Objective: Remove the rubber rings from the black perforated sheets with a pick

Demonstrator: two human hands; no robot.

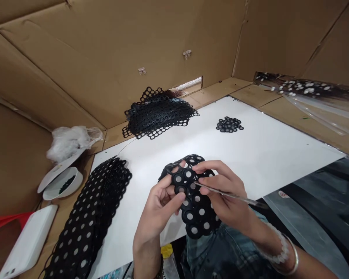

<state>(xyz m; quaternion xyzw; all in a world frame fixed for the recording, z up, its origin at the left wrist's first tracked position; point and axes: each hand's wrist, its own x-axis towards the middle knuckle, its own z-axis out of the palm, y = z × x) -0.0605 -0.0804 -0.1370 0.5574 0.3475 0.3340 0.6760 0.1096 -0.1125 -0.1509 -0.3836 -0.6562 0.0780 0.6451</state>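
A piece of linked black rings (201, 212) with pale centres hangs between my hands, near the front edge of the white board (258, 147). My left hand (161, 201) pinches its left edge, thumb in front and fingers partly behind. On its right side, my right hand (225, 190) has its fingertips closed on the rings and a thin metal tool (235, 197), whose tip touches the rings near the middle. Strands or thread too fine to make out may be there. A bracelet and a bangle circle my right wrist.
A long dotted black piece (81, 228) lies at the left, black ring mesh (159, 112) at the back, loose rings (229, 124) at the back right. Far left are a white bowl (75, 182), plastic bag (69, 143) and white device (29, 244). Cardboard walls (119, 46) surround the board.
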